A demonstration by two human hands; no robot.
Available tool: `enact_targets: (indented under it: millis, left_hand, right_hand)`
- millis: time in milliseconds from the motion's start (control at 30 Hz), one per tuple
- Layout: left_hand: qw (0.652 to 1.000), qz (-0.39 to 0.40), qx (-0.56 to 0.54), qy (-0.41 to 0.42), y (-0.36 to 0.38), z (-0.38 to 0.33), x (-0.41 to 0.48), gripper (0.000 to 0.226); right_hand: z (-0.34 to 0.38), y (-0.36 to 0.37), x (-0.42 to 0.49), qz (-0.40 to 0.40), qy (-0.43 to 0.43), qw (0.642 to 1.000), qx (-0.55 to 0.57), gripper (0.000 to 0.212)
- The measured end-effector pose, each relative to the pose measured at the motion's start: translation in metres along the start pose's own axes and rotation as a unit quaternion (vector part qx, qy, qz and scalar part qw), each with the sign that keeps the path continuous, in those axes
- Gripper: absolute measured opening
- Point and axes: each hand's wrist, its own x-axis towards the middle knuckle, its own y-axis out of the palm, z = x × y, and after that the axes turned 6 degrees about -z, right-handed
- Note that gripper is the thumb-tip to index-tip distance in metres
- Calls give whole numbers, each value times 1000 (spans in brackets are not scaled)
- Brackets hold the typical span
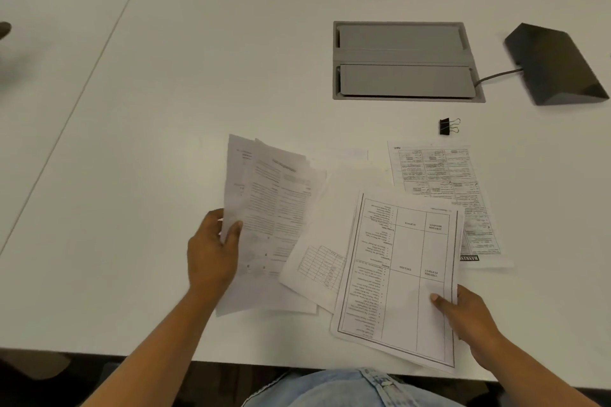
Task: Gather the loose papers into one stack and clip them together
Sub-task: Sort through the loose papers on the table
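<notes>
My left hand grips the left edge of a small bundle of printed sheets, lifted and fanned above the white table. My right hand pinches the right edge of a sheet with a bordered table, thumb on top. Under it lies a sheet with a small grid, and farther right a densely printed sheet lies flat. A black binder clip rests alone on the table beyond the papers, away from both hands.
A grey cable hatch is set into the table behind the clip. A dark wedge-shaped device with a cable sits at the far right. The table's near edge runs just above my lap.
</notes>
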Motion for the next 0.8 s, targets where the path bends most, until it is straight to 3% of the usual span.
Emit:
enact_targets:
  millis: [200,367,567,800]
  left_hand:
    - [994,61,2,-90,6,19,0,57]
    - [984,94,-16,-153,25,38,-10,45]
    - [994,61,-8,-91,4,36,-4,23]
    - [998,-40,-20,-54,-79,19,15,17]
  right_hand:
    - [3,0,-1,-3,0,1000,-28,41]
    - [3,1,0,-1,-2,999,-36,42]
    - [0,0,2,4,-21,999,-42,44]
    - [-1,-2,-1,13,-50,997,-53,40]
